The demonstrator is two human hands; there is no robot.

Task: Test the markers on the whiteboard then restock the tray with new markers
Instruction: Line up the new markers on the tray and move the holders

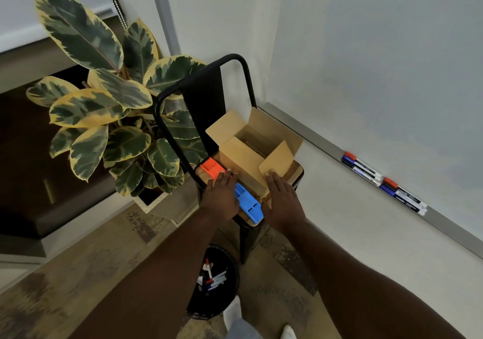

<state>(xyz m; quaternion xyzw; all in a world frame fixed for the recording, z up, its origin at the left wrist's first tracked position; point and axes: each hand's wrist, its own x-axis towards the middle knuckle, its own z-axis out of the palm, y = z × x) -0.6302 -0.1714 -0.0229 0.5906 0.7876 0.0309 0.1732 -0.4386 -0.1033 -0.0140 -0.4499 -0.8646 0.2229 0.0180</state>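
An open cardboard box [251,153] stands on the seat of a black chair [198,90], its flaps spread. Beside the box lie an orange plastic piece [212,168] and a blue plastic piece [248,204]. My left hand [220,195] rests flat over the seat between those two pieces, fingers apart. My right hand [283,200] lies flat against the box's near flap. The whiteboard [392,64] fills the right, and its metal tray [444,223] holds several markers [362,168] with red and blue caps.
A black bin [217,281] with discarded markers sits on the floor under the chair, between my arms. A large potted plant [109,119] stands to the left of the chair. My shoes show at the bottom edge.
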